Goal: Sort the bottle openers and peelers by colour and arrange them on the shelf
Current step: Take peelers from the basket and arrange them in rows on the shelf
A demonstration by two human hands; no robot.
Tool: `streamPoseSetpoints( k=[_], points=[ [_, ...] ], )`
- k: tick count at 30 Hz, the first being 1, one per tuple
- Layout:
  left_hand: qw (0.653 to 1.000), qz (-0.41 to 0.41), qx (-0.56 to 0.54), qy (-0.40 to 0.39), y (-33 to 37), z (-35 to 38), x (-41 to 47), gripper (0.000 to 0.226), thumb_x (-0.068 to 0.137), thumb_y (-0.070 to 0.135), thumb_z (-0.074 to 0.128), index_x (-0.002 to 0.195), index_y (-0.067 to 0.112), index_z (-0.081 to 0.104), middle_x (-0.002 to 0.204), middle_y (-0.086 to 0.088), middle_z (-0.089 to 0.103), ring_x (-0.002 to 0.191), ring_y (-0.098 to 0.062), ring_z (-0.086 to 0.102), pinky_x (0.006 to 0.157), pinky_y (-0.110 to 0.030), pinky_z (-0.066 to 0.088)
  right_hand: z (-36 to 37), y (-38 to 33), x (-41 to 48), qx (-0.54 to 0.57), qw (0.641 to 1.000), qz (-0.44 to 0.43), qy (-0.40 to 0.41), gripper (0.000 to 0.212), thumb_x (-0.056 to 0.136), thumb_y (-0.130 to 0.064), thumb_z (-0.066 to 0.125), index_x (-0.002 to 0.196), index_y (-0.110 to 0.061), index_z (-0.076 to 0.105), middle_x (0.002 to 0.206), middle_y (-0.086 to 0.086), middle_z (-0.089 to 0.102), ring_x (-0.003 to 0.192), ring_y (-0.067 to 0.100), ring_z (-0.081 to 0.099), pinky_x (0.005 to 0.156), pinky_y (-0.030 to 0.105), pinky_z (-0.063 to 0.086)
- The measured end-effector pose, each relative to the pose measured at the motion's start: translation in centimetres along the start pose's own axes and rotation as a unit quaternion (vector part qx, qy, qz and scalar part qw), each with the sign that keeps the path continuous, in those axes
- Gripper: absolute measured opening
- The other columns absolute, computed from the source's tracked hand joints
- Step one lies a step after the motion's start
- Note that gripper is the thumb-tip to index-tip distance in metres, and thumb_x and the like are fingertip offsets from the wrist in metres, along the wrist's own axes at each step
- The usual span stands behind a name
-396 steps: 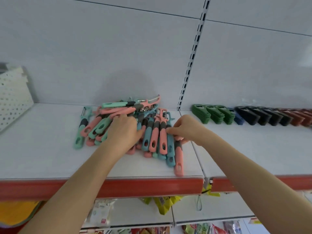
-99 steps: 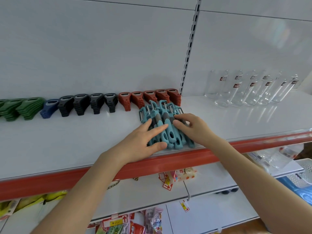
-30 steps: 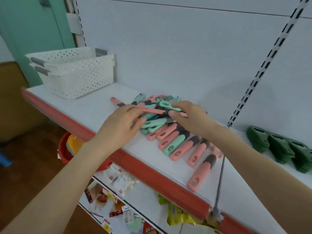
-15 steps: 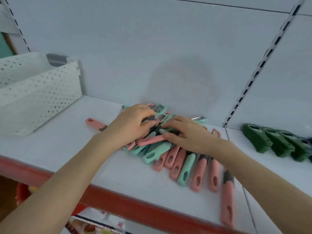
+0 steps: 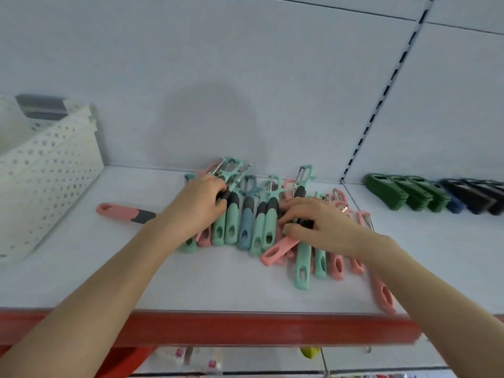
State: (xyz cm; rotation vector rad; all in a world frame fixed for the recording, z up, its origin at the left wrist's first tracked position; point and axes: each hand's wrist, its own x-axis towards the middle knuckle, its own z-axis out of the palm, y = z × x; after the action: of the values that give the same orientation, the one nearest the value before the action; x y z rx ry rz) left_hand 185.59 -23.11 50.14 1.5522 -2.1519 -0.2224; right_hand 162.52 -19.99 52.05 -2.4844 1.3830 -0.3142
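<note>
Your left hand [image 5: 196,205] curls over the left side of the peeler pile [image 5: 261,222], fingers wrapped round the dark necks of the green peelers [image 5: 231,225] there. Your right hand [image 5: 321,227] sits on the pile's right side, thumb and bent fingers pinching the neck of a slanted pink peeler [image 5: 275,251]. Under the pile runs the white shelf [image 5: 109,274], with its red front edge [image 5: 245,328] on your side of the pile. Well left of the pile stands a white perforated basket [image 5: 41,181]. Well right of the pile runs a row of bottle openers [image 5: 403,190], green nearest it and darker ones beyond. Left of the pile, a stray peeler [image 5: 122,212] lies flat, its dark end passing behind your left wrist.
</note>
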Motion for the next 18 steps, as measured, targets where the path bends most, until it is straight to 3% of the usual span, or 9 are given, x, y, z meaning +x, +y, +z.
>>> streamPoseSetpoints(
  k=[2, 4, 6, 9, 12, 14, 18],
  points=[
    [1.0, -0.004, -0.001, 0.006, 0.0, 0.0, -0.3, 0.015, 0.086, 0.012, 0.057, 0.09, -0.001, 0.062, 0.093, -0.007, 0.054, 0.089, -0.025, 0.053, 0.079, -0.035, 0.042, 0.0, -0.2, 0.2, 0.003, 1.0, 0.006, 0.007, 0.019, 0.088, -0.021, 0.056, 0.097, -0.017, 0.072, 0.123, -0.002, 0.06, 0.119, 0.005, 0.047, 0.104, 0.015, 0.024],
    [1.0, -0.005, 0.01, 0.006, 0.2, 0.1, -0.7, 0.018, 0.085, 0.017, 0.06, 0.088, 0.0, 0.06, 0.093, -0.005, 0.049, 0.089, -0.022, 0.05, 0.077, -0.03, 0.039, 0.2, -0.4, 0.4, -0.005, 1.0, 0.009, 0.005, 0.019, 0.088, -0.024, 0.056, 0.088, -0.014, 0.072, 0.113, 0.002, 0.064, 0.113, 0.014, 0.054, 0.1, 0.028, 0.036],
    [1.0, -0.015, 0.018, -0.004, 0.2, 0.0, -1.0, 0.022, 0.083, 0.024, 0.064, 0.088, 0.004, 0.057, 0.095, -0.002, 0.045, 0.088, -0.019, 0.045, 0.073, -0.027, 0.034, 0.3, -0.5, 0.6, -0.019, 1.0, 0.02, -0.01, 0.022, 0.088, -0.031, 0.055, 0.077, -0.019, 0.069, 0.107, 0.0, 0.066, 0.105, 0.015, 0.058, 0.094, 0.035, 0.043],
    [0.999, -0.032, 0.024, -0.002, 0.2, 0.0, -1.3, 0.025, 0.083, 0.029, 0.065, 0.092, 0.007, 0.056, 0.096, 0.0, 0.044, 0.087, -0.016, 0.043, 0.068, -0.024, 0.03, 0.3, -0.5, 0.9, -0.037, 0.999, 0.019, -0.015, 0.032, 0.089, -0.035, 0.053, 0.062, -0.017, 0.056, 0.083, -0.002, 0.062, 0.078, 0.017, 0.06, 0.079, 0.04, 0.05],
    [0.998, -0.047, 0.03, 0.017, 0.3, 0.1, -1.5, 0.025, 0.084, 0.029, 0.063, 0.096, 0.007, 0.055, 0.1, -0.003, 0.047, 0.088, -0.018, 0.045, 0.069, -0.025, 0.031, 0.3, -1.0, 1.1, -0.04, 0.999, 0.032, -0.019, 0.027, 0.09, -0.035, 0.051, 0.078, -0.015, 0.064, 0.084, -0.004, 0.061, 0.077, 0.014, 0.059, 0.078, 0.036, 0.051],
    [0.997, -0.061, 0.031, 0.03, 0.4, 0.2, -1.5, 0.026, 0.085, 0.028, 0.062, 0.099, 0.007, 0.054, 0.105, -0.007, 0.05, 0.092, -0.022, 0.048, 0.074, -0.029, 0.038, 0.4, -1.7, 1.2, -0.025, 0.999, 0.03, 0.019, 0.023, 0.092, -0.029, 0.05, 0.089, -0.013, 0.067, 0.089, -0.004, 0.063, 0.081, 0.013, 0.058, 0.08, 0.031, 0.049],
    [0.995, -0.087, 0.039, 0.034, 0.9, 0.2, -1.5, 0.032, 0.085, 0.031, 0.062, 0.106, 0.008, 0.054, 0.111, -0.009, 0.051, 0.096, -0.025, 0.051, 0.08, -0.034, 0.044, 1.1, -3.5, 3.0, -0.015, 0.998, 0.042, 0.049, 0.027, 0.095, -0.026, 0.047, 0.086, -0.007, 0.064, 0.079, 0.001, 0.061, 0.072, 0.018, 0.058, 0.071, 0.031, 0.052]
  ],
)
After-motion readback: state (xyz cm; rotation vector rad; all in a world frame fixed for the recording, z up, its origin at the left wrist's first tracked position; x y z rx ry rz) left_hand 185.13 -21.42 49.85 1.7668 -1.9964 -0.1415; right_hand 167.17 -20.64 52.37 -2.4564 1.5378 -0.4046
